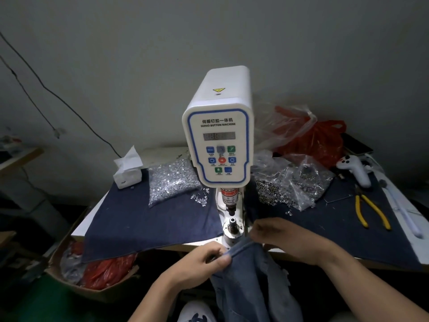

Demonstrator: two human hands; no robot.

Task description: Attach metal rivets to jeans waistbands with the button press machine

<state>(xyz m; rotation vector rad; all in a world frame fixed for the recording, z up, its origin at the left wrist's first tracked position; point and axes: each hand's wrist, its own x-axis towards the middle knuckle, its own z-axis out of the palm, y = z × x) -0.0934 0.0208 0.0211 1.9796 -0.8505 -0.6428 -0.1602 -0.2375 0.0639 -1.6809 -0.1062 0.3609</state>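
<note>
A white servo button machine (220, 140) stands at the middle of the table, its lower die (232, 223) near the front edge. Blue jeans (250, 282) hang down from the table front, their waistband (241, 248) just below the die. My left hand (204, 261) pinches the waistband's left end between thumb and fingers. My right hand (285, 238) grips the waistband's right part, fingers curled over the cloth. A clear bag of silver rivets (173, 182) lies left of the machine, another bag of metal parts (287, 187) right of it.
Dark denim cloth (144, 219) covers the tabletop. Yellow-handled pliers (369, 211) and a white controller (355, 169) lie at the right. A red plastic bag (318, 140) sits behind, a tissue pack (127, 168) at the left. A cardboard box (92, 273) stands on the floor left.
</note>
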